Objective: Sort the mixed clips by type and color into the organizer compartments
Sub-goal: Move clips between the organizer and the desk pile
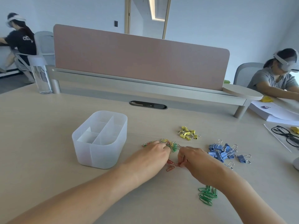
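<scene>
My right hand [192, 156] pinches a red paper clip [178, 164]; my left hand [153, 153] reaches into the mixed pile [172, 145], grip unclear; the organizer [84, 152] stands apart leftward.

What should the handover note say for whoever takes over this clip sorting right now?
Left-hand grip: fingertips in the mixed paper clip pile; whether it holds one is hidden.
Right-hand grip: pinches a red paper clip low over the table.
Done: separate groups lie on the table: yellow binder clips, blue binder clips, green paper clips, and a few red paper clips.
Left: finish splitting the mixed pile, then move every group into the organizer, where no clips show yet.
</scene>
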